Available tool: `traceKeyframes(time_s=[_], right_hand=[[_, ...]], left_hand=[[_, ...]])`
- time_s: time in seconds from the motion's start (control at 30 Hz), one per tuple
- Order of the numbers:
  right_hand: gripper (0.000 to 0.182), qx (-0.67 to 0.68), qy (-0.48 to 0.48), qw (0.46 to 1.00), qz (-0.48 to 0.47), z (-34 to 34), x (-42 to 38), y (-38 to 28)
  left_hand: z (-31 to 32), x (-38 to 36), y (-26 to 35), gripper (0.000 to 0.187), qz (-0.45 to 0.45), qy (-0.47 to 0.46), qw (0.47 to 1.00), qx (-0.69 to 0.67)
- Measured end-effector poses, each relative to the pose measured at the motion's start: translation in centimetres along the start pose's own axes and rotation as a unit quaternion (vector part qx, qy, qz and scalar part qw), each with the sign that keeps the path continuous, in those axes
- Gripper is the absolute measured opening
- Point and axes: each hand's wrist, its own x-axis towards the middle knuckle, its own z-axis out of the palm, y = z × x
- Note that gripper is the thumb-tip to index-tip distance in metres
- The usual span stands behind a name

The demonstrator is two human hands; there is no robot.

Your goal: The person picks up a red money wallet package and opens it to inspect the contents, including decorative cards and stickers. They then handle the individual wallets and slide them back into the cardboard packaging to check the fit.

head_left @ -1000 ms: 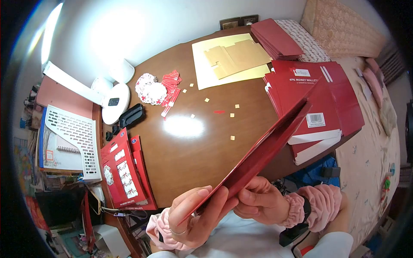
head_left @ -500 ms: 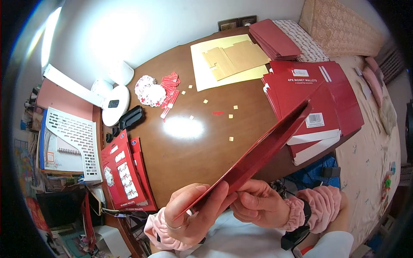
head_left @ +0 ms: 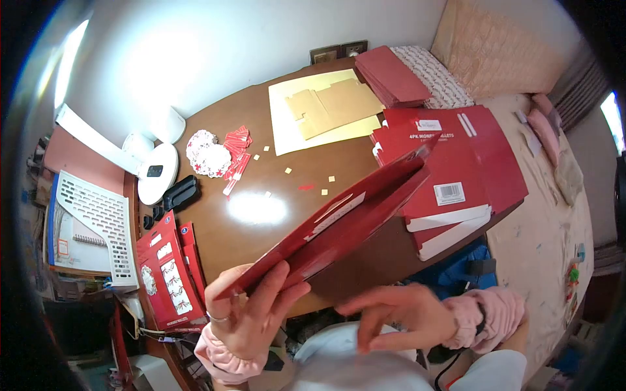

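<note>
In the head view, the person's left hand (head_left: 251, 316) is clamped on the near left end of a folded red card wallet (head_left: 352, 238), thumb behind and fingers across the front. The wallet is held up tilted over the near part of the bench (head_left: 280, 241), its two sides spread apart along the upper edge, its far tip in front of the printed red card sheets (head_left: 489, 150) lying at the right. A white patch shows on its far side, too slanted to read. The right hand (head_left: 414, 316) is apart from the wallet, below it and near the person's body, fingers loosely spread and blurred; nothing can be made out in its grasp.

On the bench, small yellow squares (head_left: 287, 171) lie scattered beyond the wallet, near the red tags (head_left: 238, 146) and the round white-and-red decorations (head_left: 208, 158). A tan card cut-out (head_left: 342, 107) rests on a yellow sheet (head_left: 280, 130), and finished-looking red packs (head_left: 153, 260) lie at the left edge.

The step in hand looks like handling the wallet while its sides stand open; a next move on it would seem to call for a firm left grip and the free right hand steadying the loose side
</note>
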Motion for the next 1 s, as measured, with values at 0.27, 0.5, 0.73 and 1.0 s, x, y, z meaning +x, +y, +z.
traceKeyframes(time_s=[0.27, 0.5, 0.73, 1.0], right_hand=[[0.034, -0.727, 0.181, 0.554, -0.363, -4.1, 1.9, -7.9], [0.026, -0.784, 0.128, 0.512, -0.327, -4.7, 3.3, -7.6], [0.03, -0.784, 0.098, 0.525, -0.316, -4.6, 3.5, -8.2], [0.031, -0.788, 0.073, 0.546, -0.275, -4.0, 3.4, -9.1]], left_hand=[[0.0, 0.0, -1.2, 0.045, 0.046, 0.011, 0.998, -0.041], [-0.1, 0.6, -1.1, 0.049, 0.053, 0.011, 0.994, -0.093], [-1.8, 1.8, -0.4, 0.046, 0.03, -0.054, 0.987, -0.151], [-1.9, 1.4, 0.4, 0.042, 0.012, -0.053, 0.991, -0.12]])
